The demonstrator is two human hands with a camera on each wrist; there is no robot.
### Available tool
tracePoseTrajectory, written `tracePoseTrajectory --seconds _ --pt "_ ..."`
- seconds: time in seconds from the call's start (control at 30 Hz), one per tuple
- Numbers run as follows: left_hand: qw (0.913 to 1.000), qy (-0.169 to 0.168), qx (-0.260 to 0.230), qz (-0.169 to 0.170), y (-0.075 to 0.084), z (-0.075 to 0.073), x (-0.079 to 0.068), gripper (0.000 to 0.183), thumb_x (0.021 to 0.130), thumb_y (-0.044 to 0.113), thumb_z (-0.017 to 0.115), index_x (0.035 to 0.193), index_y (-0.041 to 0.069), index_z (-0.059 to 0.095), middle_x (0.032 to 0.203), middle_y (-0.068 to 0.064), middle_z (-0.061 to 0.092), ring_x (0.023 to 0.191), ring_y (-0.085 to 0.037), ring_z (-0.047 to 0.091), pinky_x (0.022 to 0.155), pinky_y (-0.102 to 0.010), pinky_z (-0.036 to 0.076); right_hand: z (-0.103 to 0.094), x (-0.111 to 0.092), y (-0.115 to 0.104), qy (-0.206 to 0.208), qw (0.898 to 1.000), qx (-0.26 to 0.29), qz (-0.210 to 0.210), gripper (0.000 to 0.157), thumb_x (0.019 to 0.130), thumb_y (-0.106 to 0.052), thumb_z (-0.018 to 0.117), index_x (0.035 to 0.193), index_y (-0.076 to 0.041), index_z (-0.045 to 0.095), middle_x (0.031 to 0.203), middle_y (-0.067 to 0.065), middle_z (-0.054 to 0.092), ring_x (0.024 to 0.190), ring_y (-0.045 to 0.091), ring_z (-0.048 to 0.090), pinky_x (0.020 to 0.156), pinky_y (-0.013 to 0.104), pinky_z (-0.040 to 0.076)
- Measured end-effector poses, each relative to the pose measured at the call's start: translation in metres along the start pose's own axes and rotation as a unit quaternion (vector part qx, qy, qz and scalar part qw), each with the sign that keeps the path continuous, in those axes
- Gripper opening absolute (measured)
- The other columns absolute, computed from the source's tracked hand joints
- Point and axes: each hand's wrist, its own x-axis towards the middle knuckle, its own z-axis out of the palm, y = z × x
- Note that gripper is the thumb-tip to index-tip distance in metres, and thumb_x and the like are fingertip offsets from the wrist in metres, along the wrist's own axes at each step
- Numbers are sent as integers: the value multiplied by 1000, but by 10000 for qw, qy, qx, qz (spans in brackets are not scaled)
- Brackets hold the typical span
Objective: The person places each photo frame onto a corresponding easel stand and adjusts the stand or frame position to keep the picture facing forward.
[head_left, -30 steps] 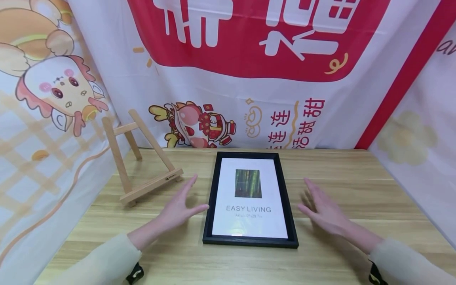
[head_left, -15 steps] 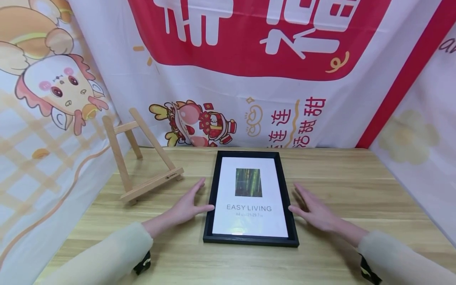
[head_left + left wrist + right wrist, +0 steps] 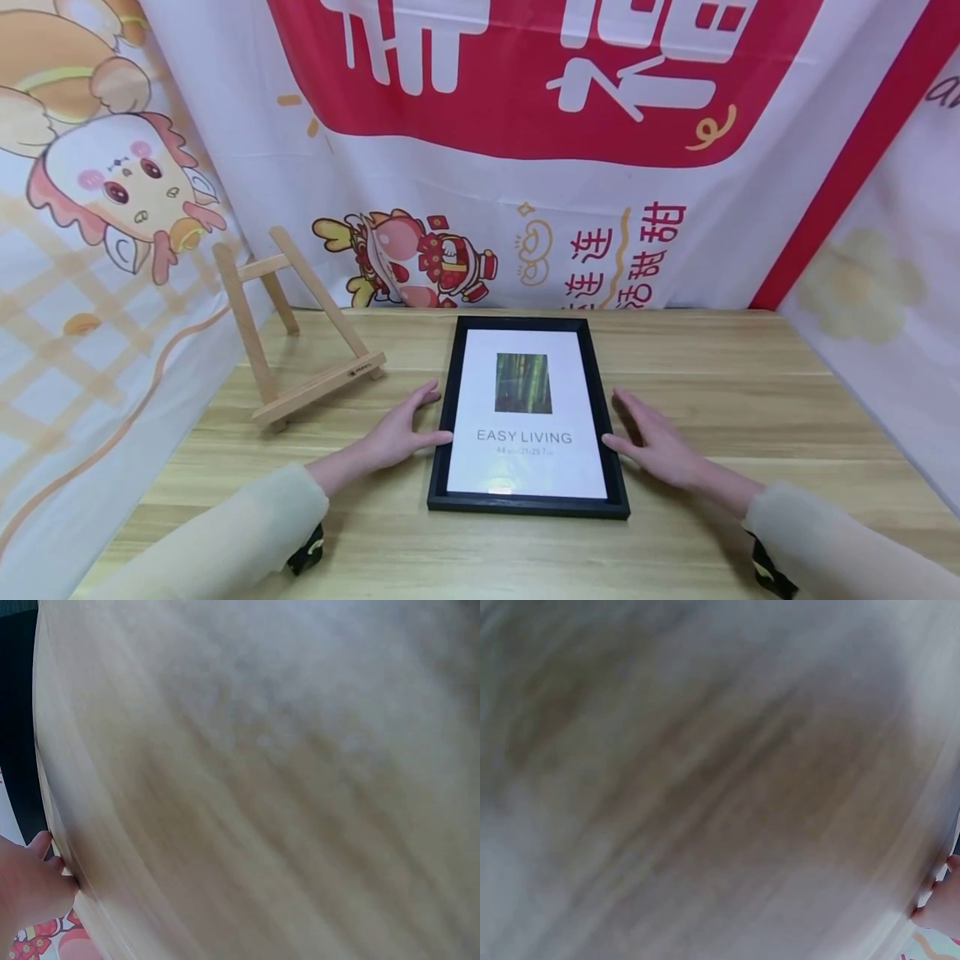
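Observation:
A black picture frame [image 3: 528, 508] lies flat on the wooden table, with a white sheet, a green bamboo picture and the words "EASY LIVING" inside. At its left side my left hand [image 3: 393, 437] holds the rim, thumb on top and fingers bent down along the outer edge. My right hand [image 3: 660, 446] holds the opposite rim the same way. The index fingers are slightly apart from the frame; the other fingers are mostly hidden under the hands. In the left wrist view fingertips [image 3: 41, 841] meet the dark frame edge.
A small wooden easel [image 3: 318, 387] stands at the left, close to my left hand. A printed white and red cloth [image 3: 420, 183] hangs along the table's back edge. More printed cloth closes off the left and right sides. Table top [image 3: 750, 400] extends right of the frame.
Both hands have moved inward from beside the picture frame until their thumbs lie on its rim. The frame and the easel have not moved.

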Motion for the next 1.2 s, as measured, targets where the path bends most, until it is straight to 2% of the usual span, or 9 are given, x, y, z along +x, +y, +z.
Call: tracePoseTrajectory --seconds 0.1,0.3,0.6,0.73,0.97,1.2 --pt "10000 -34 -12 -2 0 1 2 95 80 38 80 153 7 27 149 -12 42 141 -30 28 115 -52 20 1 -1 -1 44 10000 24 -63 84 94 -49 58 152 1 22 154 25 25 140 45 21 111 64 16" --pt "9999 -55 -36 -96 2 3 4 91 80 36 80 151 6 31 149 -11 42 141 -30 28 115 -51 20 3 -4 -9 -61 9999 114 87 80 95 -47 57 151 1 26 154 27 21 140 47 17 110 67 12" --pt "9996 -108 -85 -242 5 4 7 85 81 32 80 150 7 36 153 -14 35 141 -33 27 115 -51 23 2 -2 -12 -66 9986 427 292 78 94 -45 60 151 -1 29 154 29 20 139 50 18 109 68 15" --pt "9991 -104 -195 -349 5 5 7 84 81 30 80 149 7 37 153 -14 35 141 -33 26 115 -52 22 4 0 -10 -38 9972 702 235 77 93 -40 64 150 1 31 153 30 23 139 50 18 109 67 15" --pt "9987 -42 -372 -356 5 6 7 83 80 26 81 148 5 38 152 -15 35 142 -34 24 115 -51 20 8 3 -12 130 9943 1061 19 72 91 -26 70 146 5 35 149 29 33 137 46 27 111 62 19" --pt "9983 11 -445 -384 7 7 7 83 79 22 82 148 5 38 153 -15 34 142 -34 24 116 -50 19 7 4 -18 79 9929 1165 244 71 91 -22 69 147 4 34 150 27 31 138 45 24 112 60 18"
